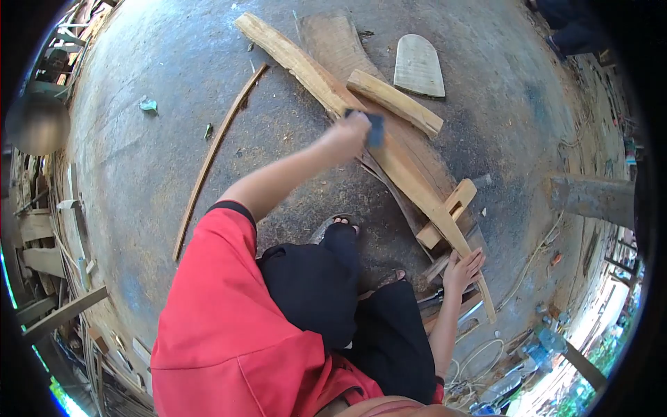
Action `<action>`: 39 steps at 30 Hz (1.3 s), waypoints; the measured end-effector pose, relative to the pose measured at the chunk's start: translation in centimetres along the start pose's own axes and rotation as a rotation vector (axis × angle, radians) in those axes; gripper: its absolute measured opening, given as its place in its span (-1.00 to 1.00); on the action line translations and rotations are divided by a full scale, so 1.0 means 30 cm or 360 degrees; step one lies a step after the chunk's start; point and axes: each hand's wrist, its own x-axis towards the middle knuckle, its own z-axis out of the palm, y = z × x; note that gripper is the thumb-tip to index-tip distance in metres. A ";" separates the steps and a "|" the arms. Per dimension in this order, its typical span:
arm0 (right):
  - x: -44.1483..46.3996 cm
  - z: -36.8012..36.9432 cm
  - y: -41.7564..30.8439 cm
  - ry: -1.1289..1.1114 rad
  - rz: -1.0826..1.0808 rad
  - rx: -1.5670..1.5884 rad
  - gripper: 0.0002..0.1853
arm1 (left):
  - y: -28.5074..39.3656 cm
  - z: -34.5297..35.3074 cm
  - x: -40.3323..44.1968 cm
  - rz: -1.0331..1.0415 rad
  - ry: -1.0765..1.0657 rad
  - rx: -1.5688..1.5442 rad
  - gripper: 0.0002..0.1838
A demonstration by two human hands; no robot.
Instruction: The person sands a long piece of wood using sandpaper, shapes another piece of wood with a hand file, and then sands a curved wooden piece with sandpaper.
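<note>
Pretty scuffed grey floor (132, 181), scrap wood (43, 261) piled along its left edge, daylight (603, 321) glares past the near right corner.

Round-topped board (419, 66) noted flat on stained floor (125, 194). Thin wooden strip (211, 155) laid out at left, green leaf (148, 105) scattered near it. Plastic bottle (552, 338) seen at lower right.

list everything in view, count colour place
plank: one, tan, across centre
wide board: one, greyish, beneath plank
short block: one, tan, upper centre
rounded board: one, pale, upper right
slotted piece: one, tan, right
thin strip: one, brown, left
scrap wood: many, brown, edges
bottles: several, clear, lower right
floor: one, grey, throughout
tool: one, dark blue, centre
shirt: one, red, lower left
trousers: one pair, black, lower centre
feet: two, centre
left hand: one, on tool
right hand: one, on plank
</note>
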 end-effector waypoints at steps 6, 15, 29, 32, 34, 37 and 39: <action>-0.010 -0.008 0.000 0.0008 -0.0008 -0.0021 -0.17 | -0.298 0.041 0.162 -0.0147 0.0581 0.0785 -0.54; -0.010 0.008 0.002 0.0062 -0.0013 -0.0043 -0.17 | 0.105 0.270 -0.064 0.0909 0.0377 0.0304 -0.52; -0.007 0.026 0.014 0.0100 -0.0037 -0.0048 -0.17 | -0.070 0.059 0.054 -0.0106 0.0205 0.0683 -0.70; -0.012 0.008 -0.002 0.0022 0.0001 -0.0056 -0.17 | 0.177 0.155 -0.050 0.0396 -0.0020 0.0272 -0.58; -0.012 0.004 -0.002 0.0040 -0.0001 -0.0074 -0.17 | 0.169 0.261 -0.068 0.1005 0.0730 0.0473 -0.49; -0.017 0.026 0.009 0.0161 -0.0031 -0.0074 -0.16 | 0.141 0.143 -0.070 0.0394 0.0104 0.0527 -0.50; -0.024 0.022 0.012 0.0141 -0.0018 -0.0097 -0.16 | 0.003 0.067 -0.003 -0.0155 0.0138 0.0722 -0.54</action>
